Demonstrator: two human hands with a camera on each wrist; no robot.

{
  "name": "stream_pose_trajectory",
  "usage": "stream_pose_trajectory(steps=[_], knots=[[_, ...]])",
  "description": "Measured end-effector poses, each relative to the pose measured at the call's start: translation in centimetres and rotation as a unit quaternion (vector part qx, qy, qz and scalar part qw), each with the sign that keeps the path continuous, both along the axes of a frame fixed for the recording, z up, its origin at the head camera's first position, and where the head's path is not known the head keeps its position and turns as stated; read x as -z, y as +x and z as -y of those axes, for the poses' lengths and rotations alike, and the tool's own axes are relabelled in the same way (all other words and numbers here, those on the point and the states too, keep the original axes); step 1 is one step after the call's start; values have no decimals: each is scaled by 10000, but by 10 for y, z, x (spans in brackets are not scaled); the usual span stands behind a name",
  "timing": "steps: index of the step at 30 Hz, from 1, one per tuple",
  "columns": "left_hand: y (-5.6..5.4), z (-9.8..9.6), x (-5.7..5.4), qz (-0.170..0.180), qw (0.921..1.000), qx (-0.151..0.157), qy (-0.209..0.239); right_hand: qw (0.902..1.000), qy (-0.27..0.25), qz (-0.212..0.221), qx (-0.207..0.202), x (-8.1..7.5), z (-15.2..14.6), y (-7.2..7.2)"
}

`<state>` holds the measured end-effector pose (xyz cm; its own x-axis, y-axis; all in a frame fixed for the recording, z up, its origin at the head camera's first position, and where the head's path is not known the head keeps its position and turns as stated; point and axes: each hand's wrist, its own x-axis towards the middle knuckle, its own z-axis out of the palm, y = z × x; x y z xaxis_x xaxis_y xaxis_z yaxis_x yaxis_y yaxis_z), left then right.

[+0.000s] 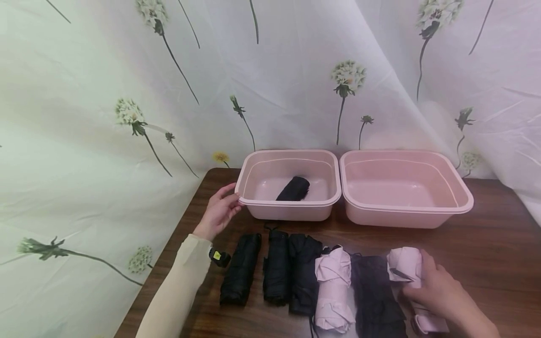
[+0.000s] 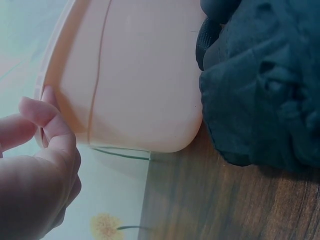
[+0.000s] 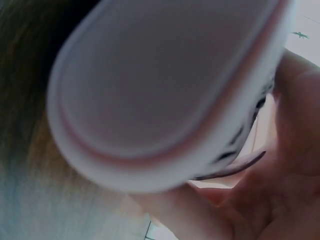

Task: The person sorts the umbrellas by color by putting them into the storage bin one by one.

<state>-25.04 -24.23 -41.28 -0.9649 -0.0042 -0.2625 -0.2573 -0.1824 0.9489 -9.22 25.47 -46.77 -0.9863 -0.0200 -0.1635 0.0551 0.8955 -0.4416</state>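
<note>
At the near left corner of the left pink basin (image 1: pixel 291 203), my left hand (image 1: pixel 220 211) pinches the rim between thumb and fingers. Inside that basin lies a folded black umbrella (image 1: pixel 294 188). On the right of the table, my right hand (image 1: pixel 444 288) grips a folded pale pink umbrella (image 1: pixel 405 263), partly covered by the hand. The right wrist view shows the umbrella's smooth oval handle end (image 3: pixel 150 90) up close, with fingers (image 3: pixel 185 210) curled around behind it. A dark umbrella (image 2: pixel 265 85) fills the right side of the left wrist view.
Several folded umbrellas line the front: a black one (image 1: pixel 241 270) at left, another pale pink one (image 1: pixel 335 291) mid-row, and a dark one (image 1: pixel 376 295) beside my right hand. A second pink basin (image 1: pixel 405 210) adjoins the first. Behind the wooden table (image 1: pixel 498 253) hangs a flowered curtain (image 1: pixel 291 94).
</note>
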Motion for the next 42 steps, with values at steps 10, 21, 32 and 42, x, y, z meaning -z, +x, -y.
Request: stream_pose_trajectory(steps=[10, 21, 32, 42], knots=[[1, -1, 1, -101, 9999, 27, 34, 9993, -210, -269, -121, -5, 1, 2], [1, -1, 2, -127, 9999, 51, 55, 9984, -268, -490, -31, -18, 3, 2], [0, 0, 2, -127, 9999, 82, 14, 9950, -492, -867, 15, -33, 10, 6], [0, 0, 2, -132, 9999, 80, 30, 9917, -613, -1112, 206, -48, 15, 7]])
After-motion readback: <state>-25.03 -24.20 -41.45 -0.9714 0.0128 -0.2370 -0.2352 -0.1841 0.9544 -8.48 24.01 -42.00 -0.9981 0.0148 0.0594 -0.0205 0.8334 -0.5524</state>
